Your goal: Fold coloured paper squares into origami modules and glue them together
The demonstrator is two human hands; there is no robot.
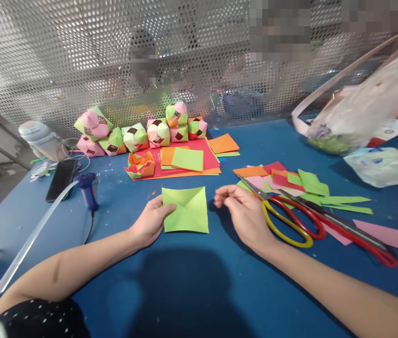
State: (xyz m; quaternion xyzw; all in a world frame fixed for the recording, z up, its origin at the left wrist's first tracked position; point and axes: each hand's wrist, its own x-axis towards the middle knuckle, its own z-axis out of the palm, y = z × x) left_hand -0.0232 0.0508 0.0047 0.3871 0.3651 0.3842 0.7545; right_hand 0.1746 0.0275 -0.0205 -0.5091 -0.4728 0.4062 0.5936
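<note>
My left hand (151, 220) grips the left edge of a green paper square (188, 213), thumb on top and the other fingers behind it. Faint creases cross near the middle of the square. To the right of the paper, not touching it, is my right hand (244, 211); its fingers are curled together with the thumb, and whether anything small is between them is hidden. Scissors with yellow and red handles (286, 225) lie just right of that hand. Beyond the square, an orange and green folded piece (140, 164) sits beside a stack of coloured sheets (188, 159).
Folded paper balls (158, 133) line the foot of a perforated metal screen (191, 61). Paper scraps (283, 180) and a red-handled tool (354, 230) lie at right, below plastic bags (364, 103). A blue glue gun (88, 192), phone (61, 180) and bottle (42, 138) are at left.
</note>
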